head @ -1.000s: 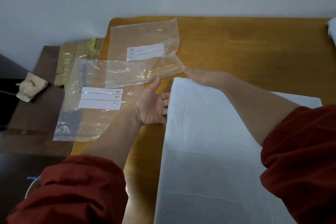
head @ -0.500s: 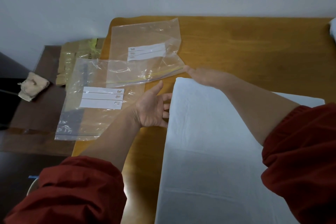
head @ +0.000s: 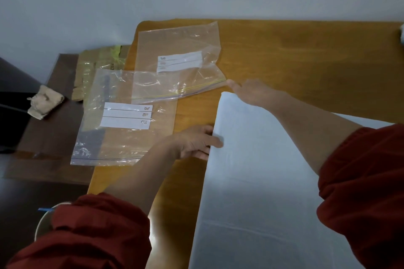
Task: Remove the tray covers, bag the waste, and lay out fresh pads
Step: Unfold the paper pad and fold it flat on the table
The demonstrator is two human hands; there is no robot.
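A large white pad (head: pixel 258 181) lies spread on the orange wooden table (head: pixel 306 54). My left hand (head: pixel 194 142) holds the pad's left edge, thumb on top and fingers tucked under it. My right hand (head: pixel 251 91) lies flat with straight fingers on the pad's far left corner. Two clear zip bags with white labels lie left of the pad: the far bag (head: pixel 181 61) on the table, and the near bag (head: pixel 122 120) hanging over the table's left edge. Both bags look flat.
A dark lower side table (head: pixel 50 137) stands to the left with a crumpled beige cloth (head: pixel 44 102) and a flattened taped cardboard piece (head: pixel 96 67). A pale round rim (head: pixel 43 223) shows by my left sleeve. The wall runs behind the table.
My left hand turned from palm-up beside the pad to holding the pad's left edge, a little nearer to me. My right hand stayed on the far corner.
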